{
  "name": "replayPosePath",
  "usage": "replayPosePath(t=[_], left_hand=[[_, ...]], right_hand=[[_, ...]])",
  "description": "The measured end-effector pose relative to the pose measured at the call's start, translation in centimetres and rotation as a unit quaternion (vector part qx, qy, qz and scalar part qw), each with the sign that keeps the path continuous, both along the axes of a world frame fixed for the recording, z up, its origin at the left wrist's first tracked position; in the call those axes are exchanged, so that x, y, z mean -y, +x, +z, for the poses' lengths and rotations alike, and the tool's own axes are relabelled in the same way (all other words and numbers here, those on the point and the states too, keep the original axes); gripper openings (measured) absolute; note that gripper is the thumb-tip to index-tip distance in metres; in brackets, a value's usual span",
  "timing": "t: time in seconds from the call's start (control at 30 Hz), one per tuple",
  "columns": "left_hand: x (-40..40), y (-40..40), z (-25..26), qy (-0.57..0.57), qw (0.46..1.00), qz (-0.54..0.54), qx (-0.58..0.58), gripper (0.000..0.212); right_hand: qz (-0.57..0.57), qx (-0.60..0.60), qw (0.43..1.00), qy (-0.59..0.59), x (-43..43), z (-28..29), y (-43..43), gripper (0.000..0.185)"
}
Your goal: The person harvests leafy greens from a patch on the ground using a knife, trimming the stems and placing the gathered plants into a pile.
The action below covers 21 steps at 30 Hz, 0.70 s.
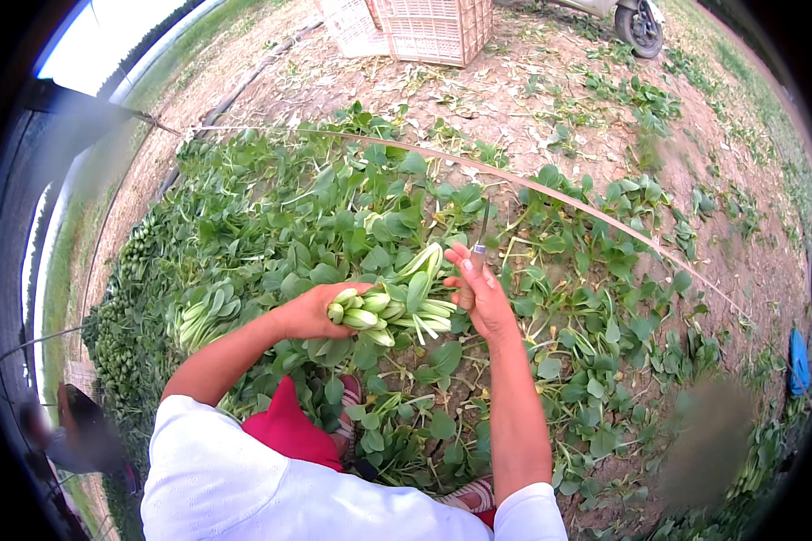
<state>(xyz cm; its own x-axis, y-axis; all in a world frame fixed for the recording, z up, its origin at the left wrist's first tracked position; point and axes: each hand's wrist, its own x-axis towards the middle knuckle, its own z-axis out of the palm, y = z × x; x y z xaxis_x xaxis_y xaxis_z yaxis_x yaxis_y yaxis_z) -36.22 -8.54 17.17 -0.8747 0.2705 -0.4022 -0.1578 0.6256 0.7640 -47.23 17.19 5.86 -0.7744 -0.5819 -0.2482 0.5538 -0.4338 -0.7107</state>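
My left hand (311, 312) grips a bunch of leafy greens (369, 312) with thick pale stalks, like bok choy, its cut ends towards the camera. Just right of the bunch, my right hand (477, 291) holds a small knife (480, 240) by its handle, the blade pointing away from me. Loose pale stalks with leaves lie between the bunch and the right fingers. A second bunch of greens (206, 318) rests on the leaves to the left of my left hand.
Leafy plants (379, 203) cover the ground around my feet. A long thin strip (514, 177) arches across them. Beyond stand wicker-like crates (426, 30) and a scooter's wheel (639, 30). Piled greens (125, 291) line the left. Another person (81, 433) is at the lower left, a blue object (798, 362) far right.
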Motion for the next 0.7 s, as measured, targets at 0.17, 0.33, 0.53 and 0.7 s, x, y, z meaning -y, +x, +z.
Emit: replayPosePath(t=[0.17,0.33,0.53,0.7], left_hand=[[-0.7,3.0,-5.2,0.179,0.973,0.102,0.109,0.079],[-1.0,5.7,-11.4,0.446,0.832,0.203,0.260,0.081],[-2.1,8.7,-12.8,0.561,0.737,0.220,0.307,0.078],[-0.8,9.6,-12.4,0.563,0.727,0.276,0.280,0.074]], right_hand=[[0.023,-0.030,0.999,0.026,-1.0,-0.2,1.4,0.052],[-0.022,0.022,0.985,0.172,-1.8,-3.9,4.6,0.051],[0.016,0.149,0.989,-0.007,0.0,-7.5,7.6,0.039],[-0.065,0.107,0.992,-0.031,0.3,-3.9,7.0,0.029]])
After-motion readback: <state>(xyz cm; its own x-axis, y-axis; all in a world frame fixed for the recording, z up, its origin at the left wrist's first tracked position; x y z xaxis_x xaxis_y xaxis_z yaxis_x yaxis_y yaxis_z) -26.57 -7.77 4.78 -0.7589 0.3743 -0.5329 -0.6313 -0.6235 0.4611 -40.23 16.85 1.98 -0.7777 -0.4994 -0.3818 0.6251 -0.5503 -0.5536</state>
